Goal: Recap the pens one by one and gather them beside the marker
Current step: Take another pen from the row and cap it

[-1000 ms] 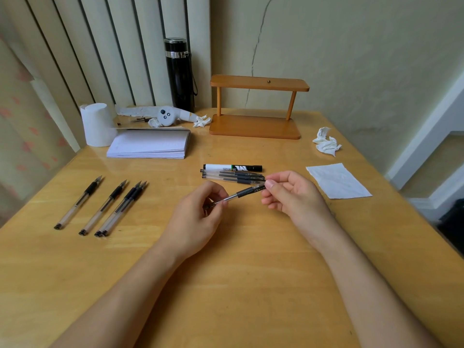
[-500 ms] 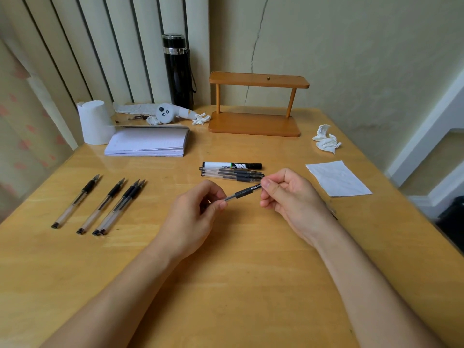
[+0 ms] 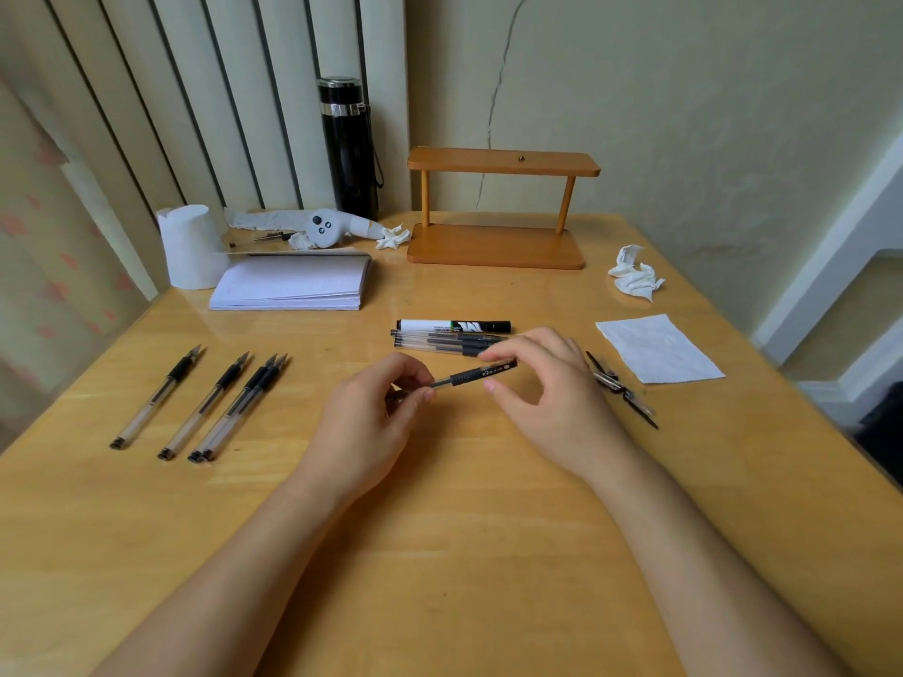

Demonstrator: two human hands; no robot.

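I see a light wooden table against a cracked cream wall, vertical blinds back left, patterned curtain at left, soft even light

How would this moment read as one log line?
left hand: holds pen | right hand: fingertips at cap | uncapped pens: four waiting

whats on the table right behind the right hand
A black and white marker with a few clear pens lying along its near side. The right hand covers the pens' right ends, so their caps cannot be checked.
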